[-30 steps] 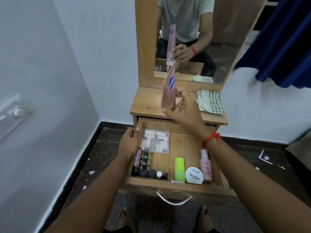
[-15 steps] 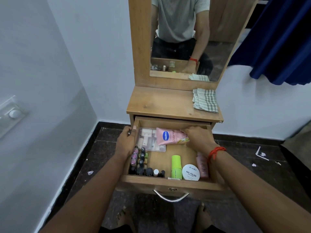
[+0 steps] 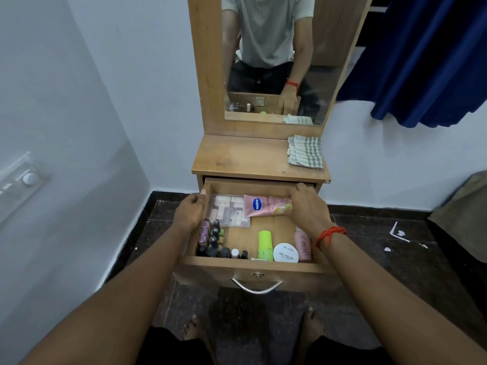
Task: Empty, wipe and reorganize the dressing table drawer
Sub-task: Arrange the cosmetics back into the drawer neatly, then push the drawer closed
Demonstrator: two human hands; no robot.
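The wooden drawer (image 3: 250,266) of the dressing table stands pulled out. My left hand (image 3: 189,212) grips its left wall. My right hand (image 3: 307,206) curls over the right wall near the back corner and hides the cap end of a pink Vaseline tube (image 3: 263,205), which lies flat at the back. Beside the tube is a clear box of small items (image 3: 228,210). Several nail polish bottles (image 3: 213,241) line the left side. At the front stand a green bottle (image 3: 264,245), a white nail polish jar (image 3: 286,252) and a pink bottle (image 3: 303,243).
A folded checked cloth (image 3: 305,152) lies on the right of the table top (image 3: 245,159), below the mirror (image 3: 276,61). A blue curtain (image 3: 427,61) hangs at the upper right. White walls close in on the left; my feet are on the dark floor under the drawer handle (image 3: 257,285).
My right hand brought the pink tube down from above the table top and laid it at the back of the drawer, then shifted right to the drawer's wall. My left hand stayed put.
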